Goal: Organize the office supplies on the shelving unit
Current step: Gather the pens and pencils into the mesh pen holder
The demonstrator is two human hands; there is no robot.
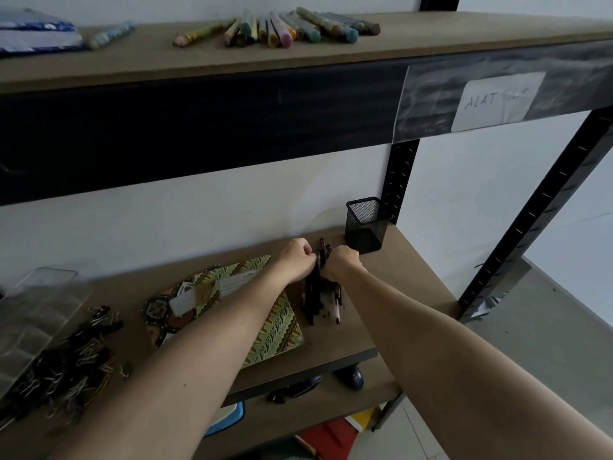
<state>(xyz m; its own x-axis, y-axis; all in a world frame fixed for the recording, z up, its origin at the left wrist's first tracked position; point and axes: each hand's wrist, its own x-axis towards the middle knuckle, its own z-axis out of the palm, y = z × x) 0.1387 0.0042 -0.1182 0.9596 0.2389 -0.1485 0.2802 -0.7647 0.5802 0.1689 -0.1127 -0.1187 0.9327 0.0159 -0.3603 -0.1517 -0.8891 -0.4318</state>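
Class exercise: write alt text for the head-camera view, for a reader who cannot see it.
Both hands, left and right, grip a bundle of black pens on the middle shelf, near a mesh pen cup. Crayons lie above.

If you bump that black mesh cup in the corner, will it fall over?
Probably, with a hard bump. The mesh cup looks empty and see-through, so likely light. It stands upright, taller than wide, so it may tip. The pens aren't in it yet.
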